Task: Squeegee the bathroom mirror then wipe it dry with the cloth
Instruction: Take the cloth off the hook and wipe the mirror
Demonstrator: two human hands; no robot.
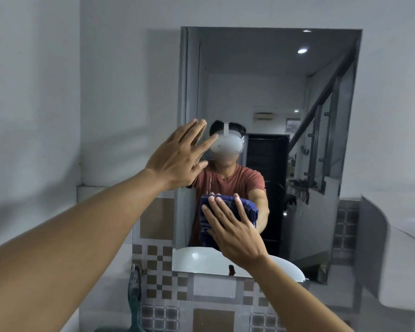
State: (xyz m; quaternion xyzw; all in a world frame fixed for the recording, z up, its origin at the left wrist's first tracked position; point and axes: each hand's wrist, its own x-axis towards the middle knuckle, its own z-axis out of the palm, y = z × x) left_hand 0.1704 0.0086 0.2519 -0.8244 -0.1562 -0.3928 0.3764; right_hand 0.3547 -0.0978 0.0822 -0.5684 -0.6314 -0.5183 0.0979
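The tall rectangular bathroom mirror (321, 152) hangs on the grey wall ahead of me. My right hand (230, 226) presses a folded dark blue checked cloth (249, 209) flat against the lower middle of the glass, fingers spread over it. Up at the mirror's left edge my left hand (180, 156) is raised with its fingers spread, at or just short of the glass, holding nothing. A green-handled tool (134, 293), possibly the squeegee, stands at the lower left by the tiled wall; its head is blurred.
A white basin (393, 259) juts in from the right. Brown and white checked tiles (168, 279) cover the wall under the mirror. The glass reflects a person in a red shirt with a headset, a staircase and ceiling lights.
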